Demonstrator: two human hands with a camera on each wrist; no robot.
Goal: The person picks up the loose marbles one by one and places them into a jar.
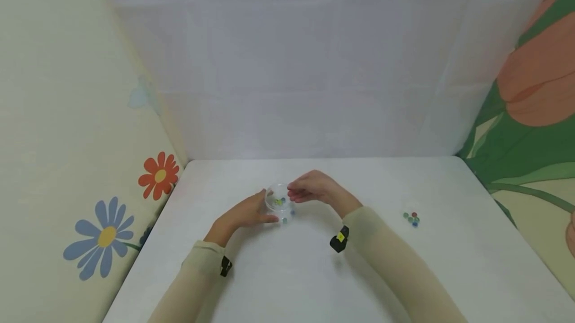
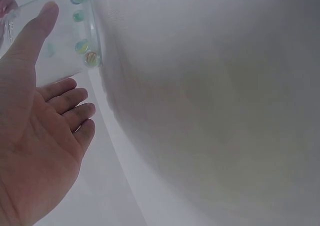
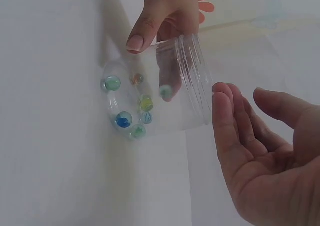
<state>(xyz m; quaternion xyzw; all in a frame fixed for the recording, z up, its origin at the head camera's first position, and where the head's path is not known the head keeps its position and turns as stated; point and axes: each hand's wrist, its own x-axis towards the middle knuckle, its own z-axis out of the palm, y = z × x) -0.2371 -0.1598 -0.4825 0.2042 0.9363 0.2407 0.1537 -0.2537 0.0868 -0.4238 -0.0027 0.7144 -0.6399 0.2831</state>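
Note:
A clear, thread-necked plastic jar (image 3: pixel 172 118) stands on the white table with several glass marbles (image 3: pixel 124 119) at its bottom, blue, green, yellow and orange among them. One greenish marble (image 3: pixel 166 91) shows higher up, midway along the jar in the right wrist view. My left hand (image 1: pixel 248 213) grips the jar from its left side, thumb at the front and fingers behind the wall. At the mouth is my right hand (image 1: pixel 318 188), its fingertips right by the rim. Its thumb (image 3: pixel 277 100) lies apart from the bent fingers, and nothing shows between them.
To the right on the white table (image 1: pixel 449 263) lies a small cluster of loose marbles (image 1: pixel 411 219), green, red and blue. A white wall (image 1: pixel 287 88) rises behind the far edge. Flower-printed panels flank the table on both sides.

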